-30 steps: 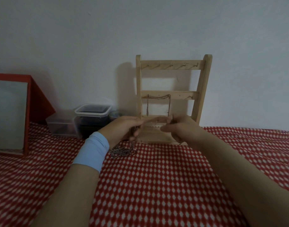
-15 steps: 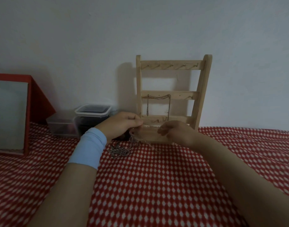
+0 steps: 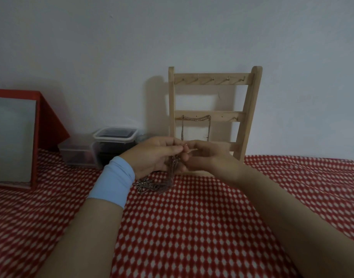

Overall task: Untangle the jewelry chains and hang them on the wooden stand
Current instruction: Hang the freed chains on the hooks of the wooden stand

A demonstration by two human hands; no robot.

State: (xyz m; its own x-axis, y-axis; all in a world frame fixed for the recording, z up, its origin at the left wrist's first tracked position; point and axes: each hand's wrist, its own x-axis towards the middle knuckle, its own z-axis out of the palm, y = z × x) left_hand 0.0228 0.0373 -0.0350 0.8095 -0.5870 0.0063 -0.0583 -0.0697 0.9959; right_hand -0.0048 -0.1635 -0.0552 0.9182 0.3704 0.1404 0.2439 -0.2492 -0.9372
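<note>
- While the left grip (image 3: 156, 153) and the right grip (image 3: 208, 157) meet fingertip to fingertip, both pinch one thin chain (image 3: 173, 164) with curled fingers.
- Below the grips, this chain hangs down to a tangled pile (image 3: 150, 185) on the checked surface (image 3: 192, 227), just beside the left wrist.
- Directly behind the grips, the wooden stand (image 3: 250, 109) is upright near the wall; the grips hide part of its lowest rail.
- Above the grips, a hung chain (image 3: 196, 118) drapes from the middle rail.
- Left of the left grip, two plastic containers (image 3: 116, 135) stand near; a red box (image 3: 46, 121) is farther left.
</note>
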